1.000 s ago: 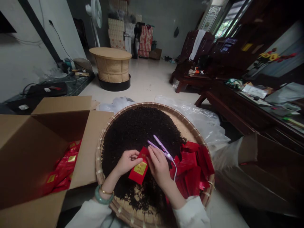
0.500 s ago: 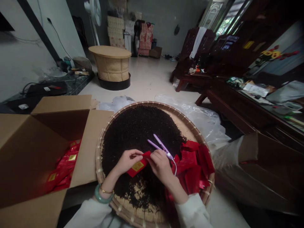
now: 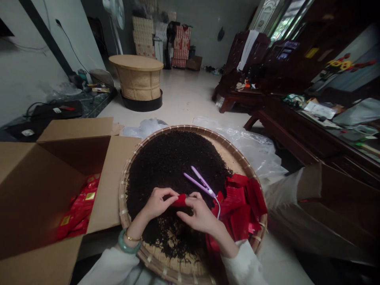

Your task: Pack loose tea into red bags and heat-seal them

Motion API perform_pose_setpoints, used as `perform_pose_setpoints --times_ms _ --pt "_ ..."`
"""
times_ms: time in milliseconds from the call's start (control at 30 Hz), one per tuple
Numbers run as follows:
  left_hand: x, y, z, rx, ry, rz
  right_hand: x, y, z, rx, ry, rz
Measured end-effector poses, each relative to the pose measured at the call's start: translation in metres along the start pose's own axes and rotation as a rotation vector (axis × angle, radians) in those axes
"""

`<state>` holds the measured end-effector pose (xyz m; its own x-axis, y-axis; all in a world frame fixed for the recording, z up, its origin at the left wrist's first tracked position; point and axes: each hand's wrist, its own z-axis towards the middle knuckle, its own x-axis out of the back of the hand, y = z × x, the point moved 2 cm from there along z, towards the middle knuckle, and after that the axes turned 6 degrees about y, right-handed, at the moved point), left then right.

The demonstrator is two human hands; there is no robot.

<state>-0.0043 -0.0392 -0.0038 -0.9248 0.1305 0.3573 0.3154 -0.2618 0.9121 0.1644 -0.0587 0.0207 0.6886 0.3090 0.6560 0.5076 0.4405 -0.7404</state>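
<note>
Between my hands is a small red packet (image 3: 179,201), tipped so that its gold label no longer shows. My left hand (image 3: 157,204) pinches its left end between thumb and fingers. At the packet's right end, my right hand (image 3: 199,213) grips with the fingers, while a lower digit sticks out below. Under both hands lies a heap of dark dried leaves, like loose tea (image 3: 175,162), in a round woven bamboo tray (image 3: 237,156). A purple hair straightener (image 3: 200,184) rests on the leaves, its jaws spread. Several more red packets (image 3: 239,206) are piled at the tray's right side.
An open cardboard box (image 3: 99,186) at left holds several red packets with gold labels (image 3: 90,196). Another carton (image 3: 329,213) stands at right. Clear plastic sheeting (image 3: 252,142) lies behind the tray. A dark wooden table (image 3: 297,134) runs along the right; a round woven stand (image 3: 138,81) is farther back.
The red packet has turned, hiding its gold label and showing a narrow red strip. My right hand has shifted its hold, with its fingers more spread. The straightener has not moved.
</note>
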Motion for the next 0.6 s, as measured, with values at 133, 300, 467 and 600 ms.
perform_pose_setpoints --times_ms 133,300,467,600 --pt "-0.005 0.0 -0.005 -0.144 -0.037 0.054 -0.01 0.003 0.001 -0.084 -0.166 -0.011" --pt "-0.004 0.005 -0.004 -0.25 0.007 0.196 -0.022 0.014 -0.004 -0.131 -0.08 0.04" --pt "0.005 0.01 -0.001 -0.228 -0.01 0.459 -0.019 0.02 -0.007 -0.175 0.021 0.267" --pt "0.011 0.018 -0.008 -0.305 -0.021 0.634 -0.019 0.025 -0.005 -0.273 -0.068 0.563"
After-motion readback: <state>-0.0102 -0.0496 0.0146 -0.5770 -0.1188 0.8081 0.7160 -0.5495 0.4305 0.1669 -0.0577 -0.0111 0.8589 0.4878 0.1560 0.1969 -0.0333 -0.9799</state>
